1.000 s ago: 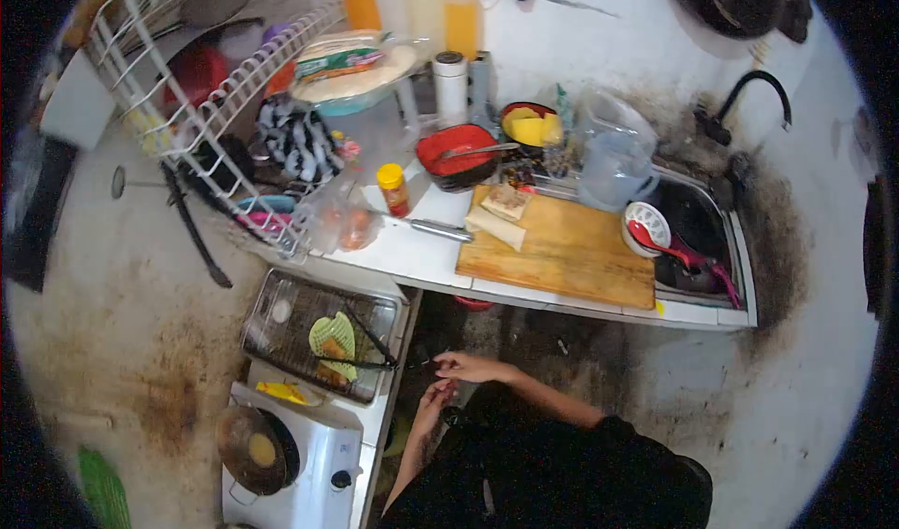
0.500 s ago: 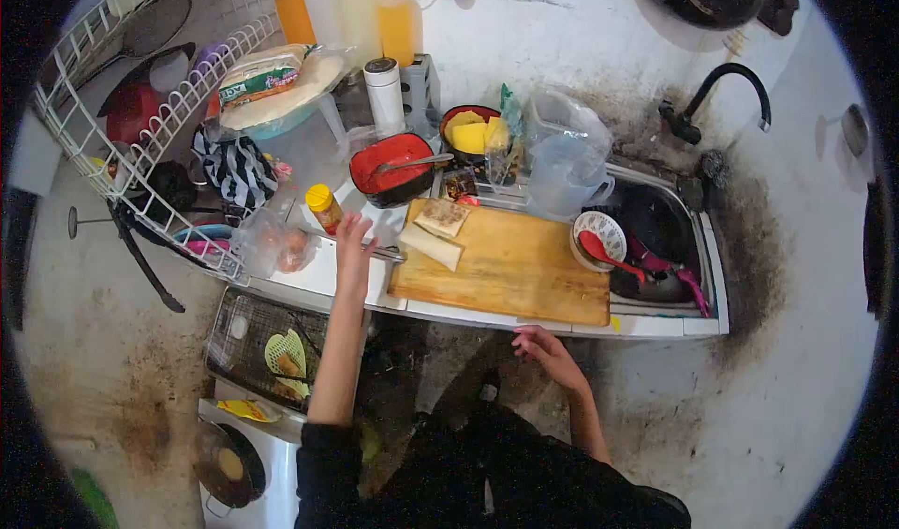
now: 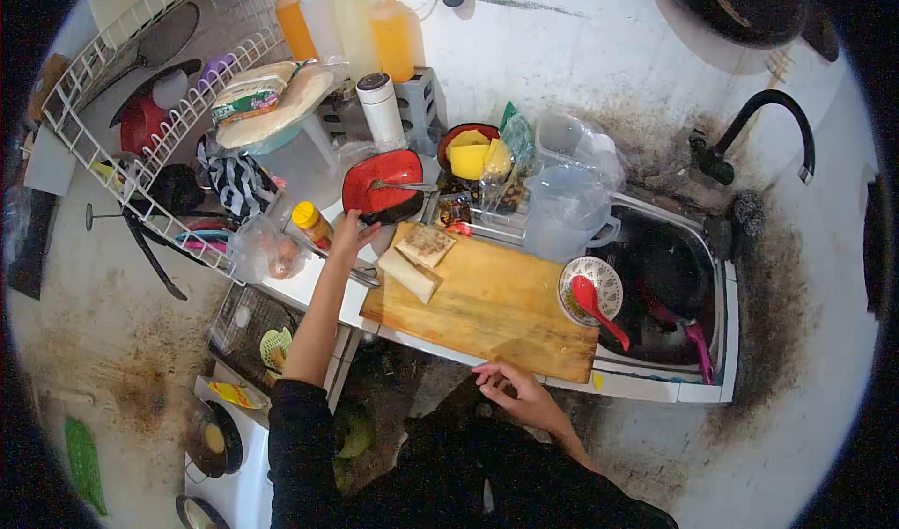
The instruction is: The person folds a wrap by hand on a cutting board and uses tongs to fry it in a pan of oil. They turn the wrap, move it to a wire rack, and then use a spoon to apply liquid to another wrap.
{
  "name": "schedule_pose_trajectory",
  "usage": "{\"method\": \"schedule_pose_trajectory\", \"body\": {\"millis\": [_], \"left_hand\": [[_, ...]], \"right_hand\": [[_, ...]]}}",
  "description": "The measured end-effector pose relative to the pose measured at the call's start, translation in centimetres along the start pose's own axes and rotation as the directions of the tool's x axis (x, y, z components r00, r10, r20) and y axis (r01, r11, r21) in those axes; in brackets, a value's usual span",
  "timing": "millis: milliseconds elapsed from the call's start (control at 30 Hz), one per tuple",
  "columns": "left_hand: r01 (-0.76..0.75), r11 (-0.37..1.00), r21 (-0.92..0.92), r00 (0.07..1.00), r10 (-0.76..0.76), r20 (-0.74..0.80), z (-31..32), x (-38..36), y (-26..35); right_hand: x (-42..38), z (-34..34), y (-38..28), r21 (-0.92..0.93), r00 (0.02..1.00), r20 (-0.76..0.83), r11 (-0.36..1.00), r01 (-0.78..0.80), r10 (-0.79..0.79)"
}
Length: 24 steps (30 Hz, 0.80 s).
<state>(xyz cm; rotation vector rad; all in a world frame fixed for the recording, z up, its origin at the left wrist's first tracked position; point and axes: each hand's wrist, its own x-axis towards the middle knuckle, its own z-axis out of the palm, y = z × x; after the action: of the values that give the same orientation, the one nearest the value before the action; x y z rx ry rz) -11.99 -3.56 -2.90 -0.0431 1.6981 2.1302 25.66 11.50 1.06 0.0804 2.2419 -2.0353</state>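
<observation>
The left hand (image 3: 349, 236) reaches over the desk's (image 3: 309, 281) left front edge to the knife (image 3: 361, 274) beside the cutting board (image 3: 487, 304) — grip loosely open, nothing visibly held. The right hand (image 3: 513, 393), open and empty, rests just below the desk's front edge — probably for balance.

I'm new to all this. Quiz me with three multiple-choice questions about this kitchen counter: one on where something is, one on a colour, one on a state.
1. Where is the left hand?
A. in the sink
B. at the red bowl
C. on the faucet

2. What colour is the spoon on the patterned dish?
A. red
B. blue
C. white

3. How is the right hand?
A. gripping a knife
B. holding a cup
C. empty, at the counter's front edge

Answers: 1 B, its fingers reach the bowl's near rim; 2 A, plainly red; 3 C, nothing lies in it.
</observation>
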Motion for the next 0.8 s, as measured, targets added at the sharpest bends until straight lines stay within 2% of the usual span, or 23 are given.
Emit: {"method": "schedule_pose_trajectory", "body": {"millis": [33,67,100,133,167,233,367,433,467,500,533,567,633,700,800], "left_hand": [[-0.011,1.0,0.028,1.0,0.011,-0.019,-0.2,0.1,0.1],[-0.006,1.0,0.03,1.0,0.007,-0.031,-0.5,0.2,0.2],[-0.006,0.996,0.087,0.999,0.009,-0.035,-0.5,0.2,0.6],[-0.009,0.99,0.142,0.999,0.014,-0.039,-0.5,0.3,0.8],[-0.006,0.99,0.139,0.999,0.013,-0.048,-0.5,0.4,0.9],[-0.063,0.989,0.131,0.997,0.067,-0.025,-0.8,0.5,0.9],[-0.05,0.989,0.138,0.997,0.057,-0.051,-0.9,0.0,0.5],[-0.056,0.993,0.102,0.994,0.066,-0.091,0.5,-1.7,0.9],[-0.013,0.996,0.09,0.998,0.018,-0.061,1.1,-2.5,1.3],[-0.015,0.996,0.088,0.998,0.02,-0.061,1.1,-2.4,1.2],[0.025,0.998,0.055,1.0,-0.026,0.011,1.0,-2.3,1.2],[0.071,0.997,0.024,0.994,-0.073,0.085,0.9,-2.2,1.1],[0.019,1.0,0.016,0.998,-0.02,0.065,0.4,-1.6,0.7],[0.085,0.996,-0.03,0.984,-0.079,0.162,-0.2,-0.6,0.7],[0.043,0.997,-0.069,0.988,-0.032,0.153,-0.6,-0.4,0.4]], "right_hand": [[0.5,-0.3,-0.4,-0.09,0.999,0.018,0.996,-0.028,0.03],[1.1,-0.4,-0.7,-0.084,0.999,0.028,0.996,-0.031,0.034],[1.8,-0.5,-1.0,-0.325,0.997,-0.004,0.942,0.077,-0.083],[2.6,-0.6,-1.5,-0.551,0.978,-0.004,0.817,0.17,-0.207],[3.6,-0.8,-1.8,-0.549,0.979,0.005,0.817,0.173,-0.204],[6.3,-1.3,-1.8,-0.632,0.958,-0.123,0.765,0.125,-0.258],[15.4,-3.7,1.1,-0.631,0.889,-0.316,0.773,0.064,-0.332],[18.3,-4.1,0.5,-0.704,0.847,-0.394,0.71,-0.029,-0.357],[19.2,-4.3,0.4,-0.704,0.848,-0.394,0.709,-0.03,-0.355],[20.2,-4.5,0.7,-0.698,0.876,-0.397,0.71,-0.093,-0.275],[20.9,-4.6,1.0,-0.692,0.897,-0.398,0.705,-0.156,-0.192],[21.3,-4.5,1.5,-0.695,0.898,-0.396,0.701,-0.158,-0.191],[21.7,-4.4,2.3,-0.733,0.864,-0.411,0.668,-0.124,-0.29],[21.8,-4.3,2.9,-0.755,0.858,-0.408,0.644,-0.125,-0.312],[21.9,-4.1,3.3,-0.771,0.843,-0.413,0.625,-0.122,-0.344]]}}
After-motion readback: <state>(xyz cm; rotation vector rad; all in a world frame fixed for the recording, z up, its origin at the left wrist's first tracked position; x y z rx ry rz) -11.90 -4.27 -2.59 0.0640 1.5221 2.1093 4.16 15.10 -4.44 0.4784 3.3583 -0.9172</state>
